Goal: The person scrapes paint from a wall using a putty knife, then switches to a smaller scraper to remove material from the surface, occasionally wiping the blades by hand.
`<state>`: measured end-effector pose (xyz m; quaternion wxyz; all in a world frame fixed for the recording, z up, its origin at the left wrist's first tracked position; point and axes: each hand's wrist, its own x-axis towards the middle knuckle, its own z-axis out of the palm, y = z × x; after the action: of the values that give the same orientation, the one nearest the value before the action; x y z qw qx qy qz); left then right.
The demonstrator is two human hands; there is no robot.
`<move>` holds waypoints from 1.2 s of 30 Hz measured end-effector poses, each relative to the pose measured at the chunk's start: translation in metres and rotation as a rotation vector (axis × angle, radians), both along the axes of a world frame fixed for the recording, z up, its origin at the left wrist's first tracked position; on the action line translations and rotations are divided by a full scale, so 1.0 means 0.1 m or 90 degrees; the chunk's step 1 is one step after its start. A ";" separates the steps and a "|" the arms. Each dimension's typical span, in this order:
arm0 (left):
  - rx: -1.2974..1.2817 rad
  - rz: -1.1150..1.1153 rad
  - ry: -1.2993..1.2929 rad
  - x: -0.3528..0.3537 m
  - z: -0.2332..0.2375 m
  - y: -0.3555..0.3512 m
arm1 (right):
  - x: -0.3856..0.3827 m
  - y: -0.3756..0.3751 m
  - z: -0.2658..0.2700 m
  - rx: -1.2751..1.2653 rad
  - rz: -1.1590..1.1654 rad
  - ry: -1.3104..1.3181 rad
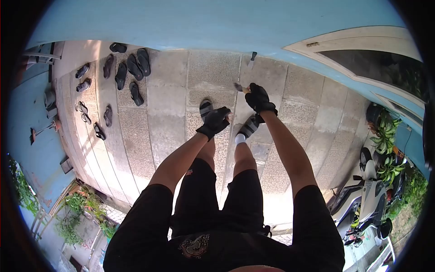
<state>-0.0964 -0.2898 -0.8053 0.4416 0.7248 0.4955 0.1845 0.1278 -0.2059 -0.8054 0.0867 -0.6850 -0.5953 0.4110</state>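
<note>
My right hand (pixel 258 97), in a black fingerless glove, is closed around a paintbrush (pixel 245 90) with a yellowish handle. Its dark bristles point left, above the tiled floor. My left hand (pixel 216 121), gloved the same way, hangs over my sandalled foot with its fingers curled in. Whether anything is inside that hand is hidden. Beyond the brush, a putty knife (pixel 252 60) with a dark handle and pale blade stands at the foot of the blue wall (pixel 199 27), touching neither hand.
Several sandals and flip-flops (pixel 121 75) are spread over the tiled floor (pixel 167 95) to the left. At the right are a framed window or door (pixel 353 38), potted plants (pixel 384 139) and a parked motorbike (pixel 362 195). My feet stand between the hands and the wall.
</note>
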 end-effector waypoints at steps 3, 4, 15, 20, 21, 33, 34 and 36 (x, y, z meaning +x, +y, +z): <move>-0.026 -0.008 0.156 -0.30 -0.71 0.10 | -0.05 0.26 -0.79 0.047 -0.018 -0.033; -0.076 -0.029 0.202 -0.41 -0.96 0.12 | -0.01 0.33 -1.07 0.041 -0.009 -0.052; -0.344 -0.063 0.267 -0.72 -2.46 0.56 | 0.10 1.10 -2.74 0.111 0.127 -0.185; -0.307 -0.016 0.243 -0.71 -2.77 0.49 | -0.02 1.39 -3.15 0.165 0.129 -0.186; -0.308 -0.005 0.252 -0.71 -2.83 0.44 | -0.04 1.41 -3.27 0.160 0.150 -0.203; -0.468 0.052 0.168 -0.87 -3.63 -0.15 | -0.30 1.81 -3.24 0.137 0.232 -0.393; -0.442 0.036 0.188 -0.87 -3.64 -0.18 | -0.25 1.82 -3.30 0.150 0.210 -0.365; -0.418 0.021 0.217 -0.82 -3.42 -0.13 | -0.22 1.86 -3.40 0.165 0.200 -0.347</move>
<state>-0.1783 -0.3028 -1.1474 0.5590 0.5567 0.6062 -0.1006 0.1060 -0.0200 -1.1451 -0.0532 -0.6528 -0.7422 0.1421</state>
